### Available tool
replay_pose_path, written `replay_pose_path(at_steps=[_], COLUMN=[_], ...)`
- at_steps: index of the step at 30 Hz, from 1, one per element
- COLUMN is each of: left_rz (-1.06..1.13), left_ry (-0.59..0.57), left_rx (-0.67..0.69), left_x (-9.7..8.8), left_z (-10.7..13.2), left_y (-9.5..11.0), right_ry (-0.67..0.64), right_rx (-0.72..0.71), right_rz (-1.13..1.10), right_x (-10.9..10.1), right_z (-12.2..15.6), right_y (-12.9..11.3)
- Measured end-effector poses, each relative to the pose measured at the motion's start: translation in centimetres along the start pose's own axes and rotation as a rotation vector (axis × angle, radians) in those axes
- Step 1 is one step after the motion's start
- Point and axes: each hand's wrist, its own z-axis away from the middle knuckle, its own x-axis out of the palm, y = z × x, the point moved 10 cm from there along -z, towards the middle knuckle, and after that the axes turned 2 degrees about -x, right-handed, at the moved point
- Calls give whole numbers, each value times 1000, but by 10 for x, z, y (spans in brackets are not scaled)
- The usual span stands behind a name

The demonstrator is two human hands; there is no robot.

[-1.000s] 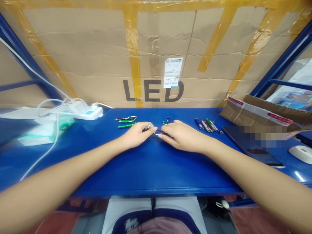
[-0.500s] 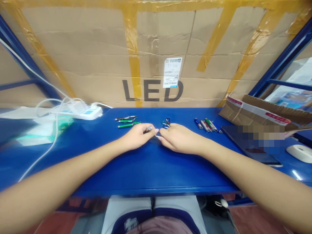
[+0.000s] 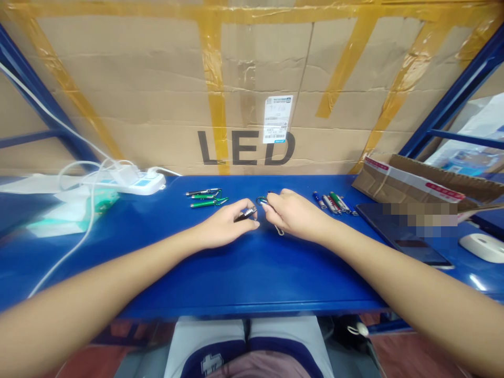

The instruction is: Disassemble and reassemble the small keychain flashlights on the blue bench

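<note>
My left hand (image 3: 232,224) is closed around a short dark keychain flashlight (image 3: 244,214), whose silvery end points up and right between thumb and forefinger. Just right of it, fingertips of my right hand (image 3: 289,212) pinch a small carabiner (image 3: 261,200), partly covered by the fingers. A little pale metal clip (image 3: 279,230) dangles beneath that hand. The two hands are slightly apart. Behind my left hand lie slim green flashlights (image 3: 205,203) and a black one (image 3: 202,192), with carabiners at their right ends.
To the right, several blue, silver, green and red flashlights (image 3: 333,202) lie grouped. Beyond them are a dark phone or tablet (image 3: 401,236), an open cardboard box (image 3: 417,181) and a white mouse (image 3: 483,247). A white power strip (image 3: 147,184) with cables sits left; a large carton (image 3: 157,94) stands behind.
My hands have moved apart from near contact. My right hand has shifted slightly up and right and now pinches a carabiner, with a clip showing below it. The flashlight stays in my left hand.
</note>
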Motion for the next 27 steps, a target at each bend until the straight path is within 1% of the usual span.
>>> replay_pose_path(at_steps=[2,3,5,7,10,16,20,23,27], left_rz=[26,85,285,499,684,842,899,917,924], left_ry=[-33,-65,-168,-269,-343,-411,-450,-449,-427], left_rx=[5,-23,-131,-231,-275,-309,-314,-329,-331], left_x=[4,8,21,34,42,49,53,54,54], left_z=[0,1,3,8,12,17,18,18,17], left_y=[0,-2,-10,-13,-7,2,3,2,2], right_ry=[25,25,13,8,23,46,54,35,38], right_rx=[-21,-34,-60,-71,-72,-73,-79,-56,-27], right_rz=[-13,-14,-17,-24,-37,-46,-15,-2,15], right_x=[-3,-3,-2,-1,-3,-6,-4,-2,-4], right_z=[1,1,2,2,1,1,0,-1,-1], right_y=[-4,-6,-11,-14,-16,-16,-17,-16,-17])
